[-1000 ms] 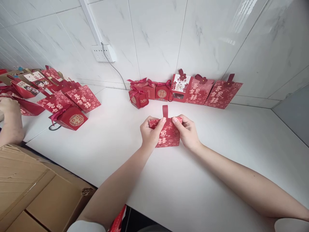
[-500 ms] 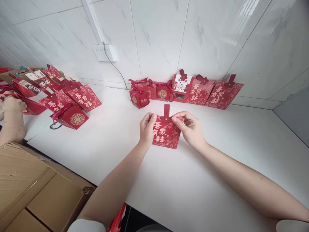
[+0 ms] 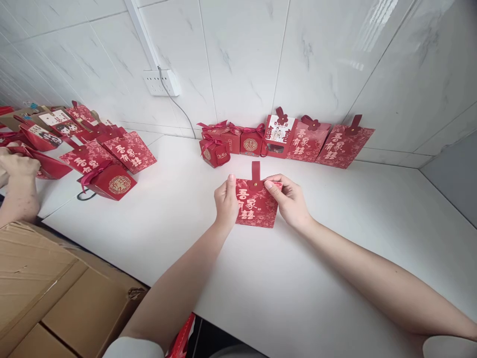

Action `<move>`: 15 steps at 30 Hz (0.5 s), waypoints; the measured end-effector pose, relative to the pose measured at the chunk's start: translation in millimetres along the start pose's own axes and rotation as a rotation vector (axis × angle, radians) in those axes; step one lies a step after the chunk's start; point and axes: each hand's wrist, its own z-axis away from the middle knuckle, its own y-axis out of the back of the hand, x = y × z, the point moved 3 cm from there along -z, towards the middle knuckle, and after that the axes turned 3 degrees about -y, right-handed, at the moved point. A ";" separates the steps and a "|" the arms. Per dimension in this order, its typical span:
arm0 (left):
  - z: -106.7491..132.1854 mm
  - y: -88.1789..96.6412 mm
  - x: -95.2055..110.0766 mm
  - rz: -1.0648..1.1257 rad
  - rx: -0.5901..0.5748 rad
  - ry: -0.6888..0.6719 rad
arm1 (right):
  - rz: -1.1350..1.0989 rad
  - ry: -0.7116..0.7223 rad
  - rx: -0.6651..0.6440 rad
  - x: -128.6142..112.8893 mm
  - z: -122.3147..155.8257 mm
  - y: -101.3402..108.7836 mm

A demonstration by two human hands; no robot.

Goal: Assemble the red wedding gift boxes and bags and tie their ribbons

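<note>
Smooth paper bag [image 3: 259, 209] — glossy wall tiles [image 3: 244, 54] — matt cardboard box [image 3: 30, 271]

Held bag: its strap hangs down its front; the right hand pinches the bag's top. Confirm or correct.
The strap is wrong: in the head view it stands up above the held bag. The right hand does pinch the bag's top.

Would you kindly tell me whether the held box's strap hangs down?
No, the strap stands up above the top of the box.
</note>
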 end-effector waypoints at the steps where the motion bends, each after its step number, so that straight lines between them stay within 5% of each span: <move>1: -0.1 0.0 -0.9 -0.011 0.001 -0.019 | 0.019 0.003 0.008 1.4 0.2 0.1; 6: -5.1 -1.0 -16.5 -0.051 -0.056 -0.095 | 0.035 0.000 0.092 25.4 -1.8 5.5; 11: -13.8 -2.0 -44.4 -0.006 -0.122 0.076 | -0.026 -0.079 0.111 59.3 -6.7 12.4; 15: -14.7 1.0 -51.6 -0.021 -0.037 0.112 | 0.033 -0.085 0.251 68.7 -7.8 18.5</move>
